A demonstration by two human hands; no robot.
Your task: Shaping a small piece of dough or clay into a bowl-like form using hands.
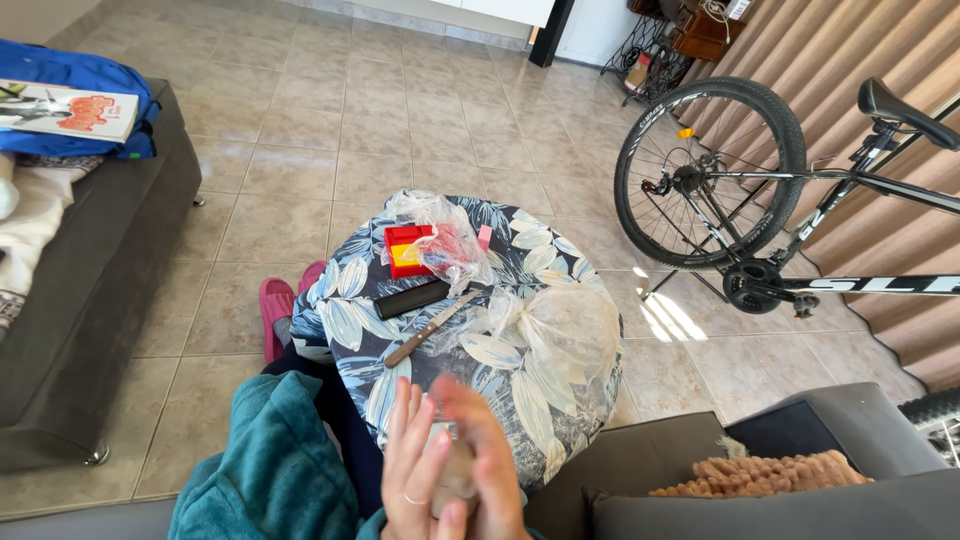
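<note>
left hand [412, 468], right hand [487, 460], palms pressed together upright

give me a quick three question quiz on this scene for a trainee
1. True or false: the knife lies on the round leaf-print table.
2. What stands right of the table? A bicycle B ladder C pram
3. The hands are pressed ____ near the table's close edge.

Key: 1 true. 2 A, the bicycle. 3 together; they are blurred, so whether they hold anything cannot be told.
</note>
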